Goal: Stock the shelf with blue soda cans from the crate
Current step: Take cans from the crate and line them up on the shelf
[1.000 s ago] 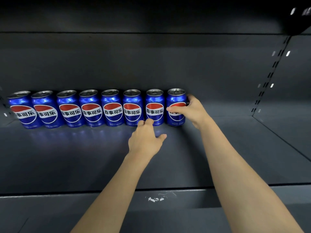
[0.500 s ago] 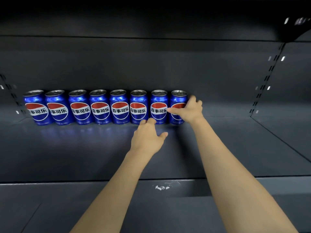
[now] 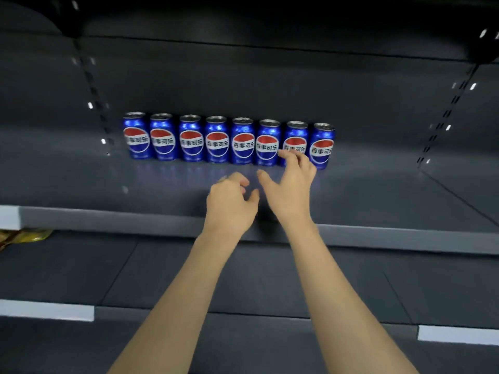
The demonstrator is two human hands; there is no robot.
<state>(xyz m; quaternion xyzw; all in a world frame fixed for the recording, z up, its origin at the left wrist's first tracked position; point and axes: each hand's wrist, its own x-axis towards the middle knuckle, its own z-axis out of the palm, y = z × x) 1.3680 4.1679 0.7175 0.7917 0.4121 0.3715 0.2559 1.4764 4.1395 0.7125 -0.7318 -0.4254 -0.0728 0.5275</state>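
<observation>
A: Eight glossy blue soda cans [image 3: 229, 141] stand upright in a row at the back of the matte dark metal shelf [image 3: 378, 195], silver lids up.

B: Right hand [image 3: 290, 190], grip spread, fingertips overlapping the seventh can. Left hand [image 3: 229, 203] hangs loosely curled, holding nothing.

8 blue soda cans [image 3: 243, 141], each with red-white-blue Pepsi globe, white band reading 百事可乐
</observation>
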